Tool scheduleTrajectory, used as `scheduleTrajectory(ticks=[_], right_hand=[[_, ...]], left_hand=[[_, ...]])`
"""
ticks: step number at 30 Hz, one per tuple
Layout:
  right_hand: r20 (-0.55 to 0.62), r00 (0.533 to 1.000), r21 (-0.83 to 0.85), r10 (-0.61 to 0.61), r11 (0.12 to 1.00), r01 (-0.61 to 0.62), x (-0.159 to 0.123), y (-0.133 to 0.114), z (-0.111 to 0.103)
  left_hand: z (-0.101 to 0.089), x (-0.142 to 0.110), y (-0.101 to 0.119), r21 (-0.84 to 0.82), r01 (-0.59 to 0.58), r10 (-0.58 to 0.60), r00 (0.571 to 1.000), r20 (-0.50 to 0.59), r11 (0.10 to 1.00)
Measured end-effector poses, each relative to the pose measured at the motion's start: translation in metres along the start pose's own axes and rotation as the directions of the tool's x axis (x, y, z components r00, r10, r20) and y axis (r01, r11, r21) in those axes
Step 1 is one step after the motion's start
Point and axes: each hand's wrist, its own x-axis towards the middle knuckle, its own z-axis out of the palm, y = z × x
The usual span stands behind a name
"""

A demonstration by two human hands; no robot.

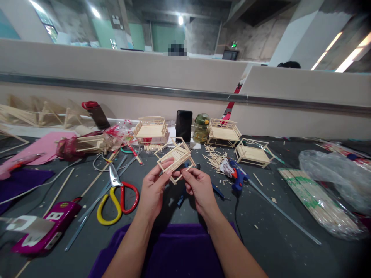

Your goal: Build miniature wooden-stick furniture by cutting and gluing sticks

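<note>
Held frame (176, 157): pale bare wood, matt
Scissors (115, 179): shiny smooth metal blades, slick plastic-looking handles
Glue gun (240, 179): smooth blue plastic
Phone (183, 124): glossy dark glass-like front
Power strip (64, 214): glossy magenta plastic
Stick bundle (315, 199): plain wood under crinkled, shiny clear plastic
Pink sheet (43, 147): paper-like, matt
Purple cloth (182, 251): soft-looking fabric, matt
Table (269, 231): dark matt surface

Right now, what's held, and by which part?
A miniature wooden-stick furniture frame: the left hand grips its near left side, the right hand its lower right edge.
</note>
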Motion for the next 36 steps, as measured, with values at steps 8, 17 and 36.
scheduleTrajectory(ticks=[8, 17, 36], right_hand=[[-0.012, 1.000, 0.004, -0.004, 1.000, 0.004, -0.0006, -0.0010, 0.0010], [-0.021, 1.000, 0.002, -0.009, 1.000, 0.009, -0.0009, -0.0002, 0.0013], [-0.017, 1.000, 0.015, 0.002, 1.000, -0.001, -0.0007, 0.0005, 0.0013]], left_hand=[[0.0001, -0.0025, 0.0006, 0.009, -0.005, 0.005, 1.000, -0.005, 1.000], [0.0022, -0.0016, 0.0014, 0.013, -0.010, 0.010, 1.000, -0.006, 1.000], [0.0009, -0.0012, -0.0001, 0.025, -0.011, 0.011, 1.000, -0.007, 1.000]])
